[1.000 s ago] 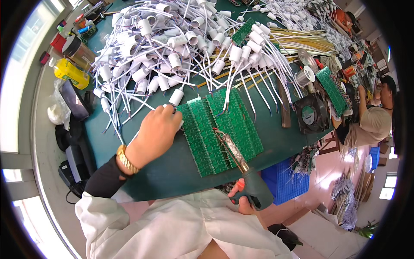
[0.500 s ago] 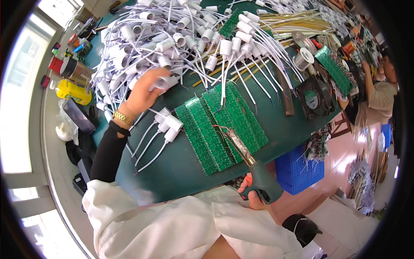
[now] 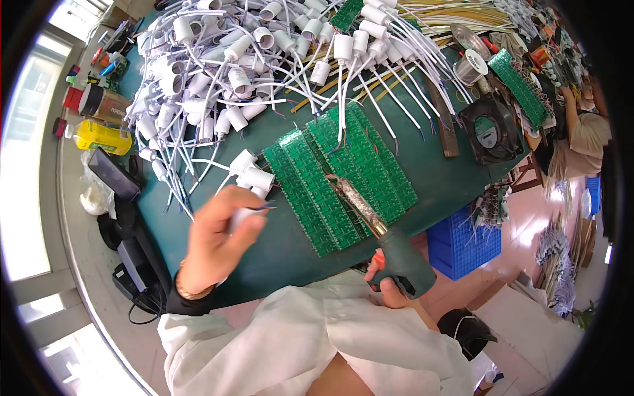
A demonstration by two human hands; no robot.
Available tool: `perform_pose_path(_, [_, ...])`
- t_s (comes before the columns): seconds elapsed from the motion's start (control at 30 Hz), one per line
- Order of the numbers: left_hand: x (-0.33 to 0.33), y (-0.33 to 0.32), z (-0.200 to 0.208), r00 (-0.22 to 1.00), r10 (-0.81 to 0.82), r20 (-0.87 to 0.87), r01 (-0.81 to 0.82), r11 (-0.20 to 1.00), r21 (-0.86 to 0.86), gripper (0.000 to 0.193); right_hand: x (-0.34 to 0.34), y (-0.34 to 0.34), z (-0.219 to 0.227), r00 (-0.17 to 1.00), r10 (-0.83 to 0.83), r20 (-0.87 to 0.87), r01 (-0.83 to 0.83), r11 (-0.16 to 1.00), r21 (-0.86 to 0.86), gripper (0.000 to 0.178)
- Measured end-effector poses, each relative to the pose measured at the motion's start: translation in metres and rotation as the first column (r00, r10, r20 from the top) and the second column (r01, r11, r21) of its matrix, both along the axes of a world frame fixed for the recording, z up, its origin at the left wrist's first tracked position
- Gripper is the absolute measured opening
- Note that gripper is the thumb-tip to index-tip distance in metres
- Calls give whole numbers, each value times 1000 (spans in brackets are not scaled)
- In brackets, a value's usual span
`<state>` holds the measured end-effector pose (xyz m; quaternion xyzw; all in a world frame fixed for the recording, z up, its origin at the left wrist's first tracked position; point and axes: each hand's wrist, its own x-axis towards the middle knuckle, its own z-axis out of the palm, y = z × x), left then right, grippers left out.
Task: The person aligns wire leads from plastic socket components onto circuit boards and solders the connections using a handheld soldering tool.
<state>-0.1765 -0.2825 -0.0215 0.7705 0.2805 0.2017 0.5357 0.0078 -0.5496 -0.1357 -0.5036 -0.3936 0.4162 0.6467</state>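
My left hand [image 3: 214, 241] is closed around a white lamp socket [image 3: 243, 216] with thin wires, held just above the green table [image 3: 436, 175]. Two more white sockets [image 3: 251, 173] lie right beside it. My right hand [image 3: 385, 285] grips the dark green handle of a soldering iron [image 3: 376, 231]. The iron's metal tip rests over the strips of green circuit boards [image 3: 340, 175] laid side by side in the middle of the table.
A big heap of white sockets with wires [image 3: 257, 59] covers the far table. A black fan [image 3: 490, 129], a yellow bottle [image 3: 99, 136] and a brown jar [image 3: 104, 102] stand around. A blue crate [image 3: 465, 241] sits below the table edge. Another person [image 3: 588, 125] works at right.
My left hand reached into the socket heap, then drew back toward me holding one socket. Two sockets now lie near the boards. The soldering iron stayed over the boards.
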Motion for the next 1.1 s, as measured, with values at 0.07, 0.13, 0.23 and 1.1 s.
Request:
perform_pose_path(0.07, [2,-3,-38,997,1,-73,4,998,63,17,-2,0,-4,1000,26,14,-26,999,-22,35])
perform_pose_path(0.13, [6,-6,-66,998,-44,-49,62,877,477,20,-4,-5,-13,999,38,23,-37,998,-42,34])
perform_pose_path(0.23, [16,-8,-81,995,94,-38,-15,512,859,24,-9,-8,-20,997,71,26,-68,993,-100,36])
perform_pose_path(1.1, [19,-3,-105,977,212,27,-157,625,764,21,-29,32,10,963,74,260,32,924,-382,31])
